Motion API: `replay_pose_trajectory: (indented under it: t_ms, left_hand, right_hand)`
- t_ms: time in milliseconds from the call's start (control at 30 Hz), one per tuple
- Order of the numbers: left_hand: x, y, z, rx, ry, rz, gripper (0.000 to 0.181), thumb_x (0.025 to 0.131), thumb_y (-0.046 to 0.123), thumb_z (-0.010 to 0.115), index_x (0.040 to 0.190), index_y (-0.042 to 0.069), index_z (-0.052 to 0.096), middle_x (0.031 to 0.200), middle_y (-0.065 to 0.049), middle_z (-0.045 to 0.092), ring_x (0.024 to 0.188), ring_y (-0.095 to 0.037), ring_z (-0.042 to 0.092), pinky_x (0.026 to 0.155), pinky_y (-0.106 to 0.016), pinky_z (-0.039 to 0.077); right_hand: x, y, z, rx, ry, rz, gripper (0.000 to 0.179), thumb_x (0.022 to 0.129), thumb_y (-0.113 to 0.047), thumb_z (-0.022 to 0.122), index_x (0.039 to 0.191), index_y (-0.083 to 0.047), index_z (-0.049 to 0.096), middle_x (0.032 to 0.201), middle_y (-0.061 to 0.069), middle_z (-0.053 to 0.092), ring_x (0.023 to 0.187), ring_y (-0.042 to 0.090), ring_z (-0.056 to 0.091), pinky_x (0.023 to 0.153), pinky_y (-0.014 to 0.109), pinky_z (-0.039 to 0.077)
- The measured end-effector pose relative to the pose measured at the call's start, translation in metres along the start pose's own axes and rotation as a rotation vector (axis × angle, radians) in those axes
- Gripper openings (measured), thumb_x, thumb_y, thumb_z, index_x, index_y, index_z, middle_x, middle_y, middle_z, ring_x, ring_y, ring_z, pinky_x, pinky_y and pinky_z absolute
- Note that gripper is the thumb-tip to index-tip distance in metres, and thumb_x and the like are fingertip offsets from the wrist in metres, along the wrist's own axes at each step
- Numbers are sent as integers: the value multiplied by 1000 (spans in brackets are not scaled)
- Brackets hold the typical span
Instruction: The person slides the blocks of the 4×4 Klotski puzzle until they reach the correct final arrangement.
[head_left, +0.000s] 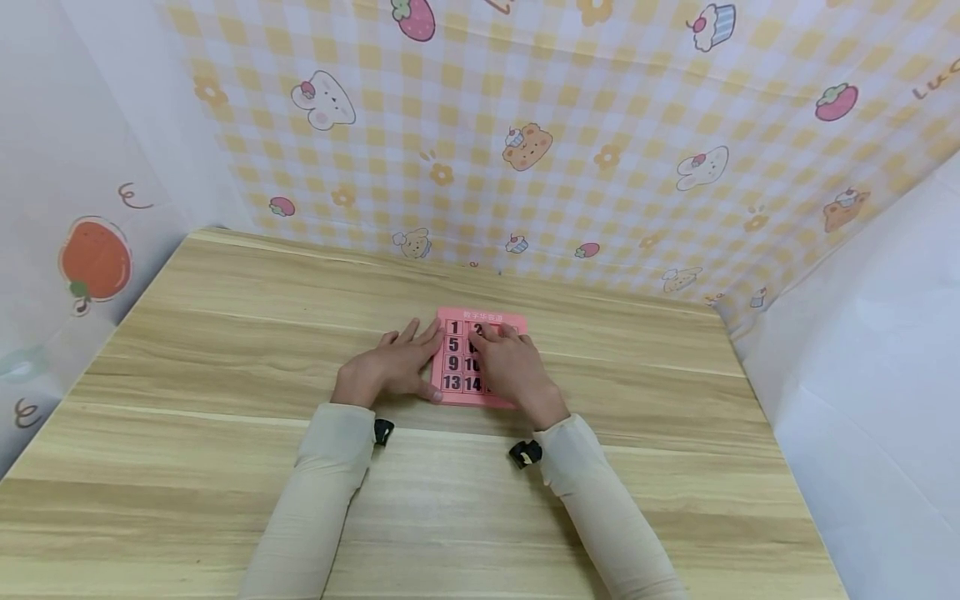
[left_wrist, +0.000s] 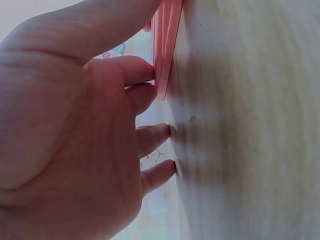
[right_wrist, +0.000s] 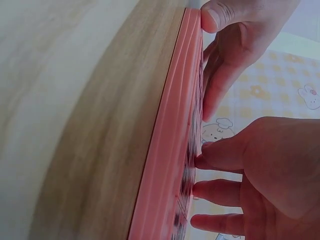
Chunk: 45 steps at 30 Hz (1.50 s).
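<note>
A pink tray (head_left: 468,399) holds numbered tiles (head_left: 453,364); the left hand (head_left: 393,364), fingers spread, touches its edge; the right hand (head_left: 513,364), fingers extended, touches tiles.

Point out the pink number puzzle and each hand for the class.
Pink number puzzle (head_left: 468,365), head view, on tile 10.
Left hand (head_left: 393,367), head view, back of hand.
Right hand (head_left: 516,370), head view, back of hand.

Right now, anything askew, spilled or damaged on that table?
Nothing stands out. The pink number puzzle lies flat on the table, left hand at its left edge, right hand over its face. Leftmost tiles read 1, 5, 9, 13; some others are hidden.
</note>
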<state>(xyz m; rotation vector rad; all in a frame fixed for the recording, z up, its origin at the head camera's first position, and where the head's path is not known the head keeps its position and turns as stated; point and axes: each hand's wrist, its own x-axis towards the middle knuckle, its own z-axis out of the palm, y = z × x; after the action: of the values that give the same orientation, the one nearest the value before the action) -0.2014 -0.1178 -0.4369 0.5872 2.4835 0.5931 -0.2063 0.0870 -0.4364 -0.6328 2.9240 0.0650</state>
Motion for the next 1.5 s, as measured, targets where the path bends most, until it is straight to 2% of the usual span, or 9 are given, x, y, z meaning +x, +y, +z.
replay_pose_trajectory:
  t_ms: [400, 700, 1133, 1500]
  left_hand:
    - [0, -1, 0, 5, -5, -1, 106, 86, 45, 73, 159, 9, 5, 167, -8, -6, 152, -37, -10, 123, -56, -1]
    - [0, -1, 1, 5, -4, -3, 105, 86, 45, 73, 159, 9, 6, 167, -8, -6, 152, -37, -10, 123, -56, -1]
    - [-1, 1, 0, -4, -10, -13, 106, 85, 45, 74, 159, 10, 6, 167, -6, -7, 152, -35, -11, 124, -55, -2]
    - [-1, 1, 0, -9, -9, -20, 105, 86, 44, 73, 160, 11, 6, 167, -5, -7, 152, -34, -11, 124, -54, -2]
  right_hand:
    - [2, -4, -1, -6, -9, -3, 44, 107, -29, 41, 149, -21, 47, 157, 4, 40, 143, 32, 39, 111, 55, 40]
    - [5, -6, 1, -31, -31, 0, 45, 106, -23, 40, 150, -22, 45, 158, 4, 39, 144, 31, 38, 111, 55, 40]
    - [4, -7, 0, -9, -13, -14, 44, 107, -28, 40, 149, -20, 47, 157, 5, 40, 144, 33, 38, 111, 56, 39]
    - [1, -3, -3, -14, -1, -10, 46, 105, -28, 45, 150, -20, 46, 157, 5, 41, 145, 34, 36, 112, 57, 37]
